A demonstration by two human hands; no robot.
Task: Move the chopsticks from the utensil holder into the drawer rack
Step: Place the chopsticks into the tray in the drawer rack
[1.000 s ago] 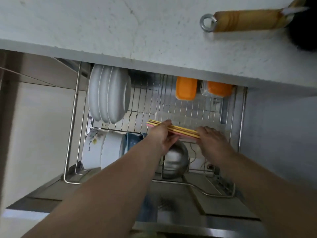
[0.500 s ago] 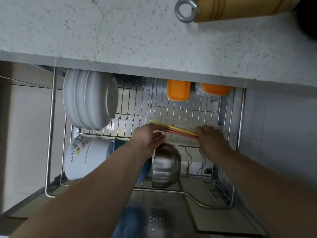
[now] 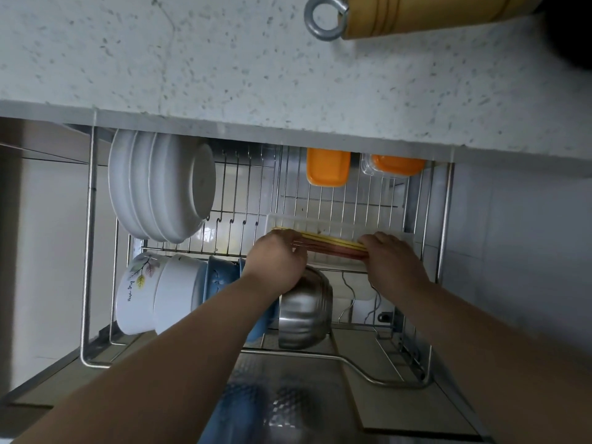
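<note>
A bundle of yellow and pink chopsticks (image 3: 333, 245) lies level across a clear plastic tray (image 3: 323, 224) in the pulled-out wire drawer rack (image 3: 91, 251). My left hand (image 3: 277, 259) grips the bundle's left end. My right hand (image 3: 389, 254) grips its right end. The chopsticks sit low in the tray; whether they rest on its floor is hidden by my fingers. No utensil holder is in view.
White plates (image 3: 160, 187) stand on edge at the rack's back left. White and blue bowls (image 3: 166, 296) and a steel bowl (image 3: 304, 312) fill the front row. Two orange-lidded boxes (image 3: 326, 166) sit at the back. The speckled countertop (image 3: 256, 75) overhangs, with a wooden handle (image 3: 400, 14) on it.
Both hands have carried the chopstick bundle a little farther back, down into the clear tray. My view has moved closer to the rack.
</note>
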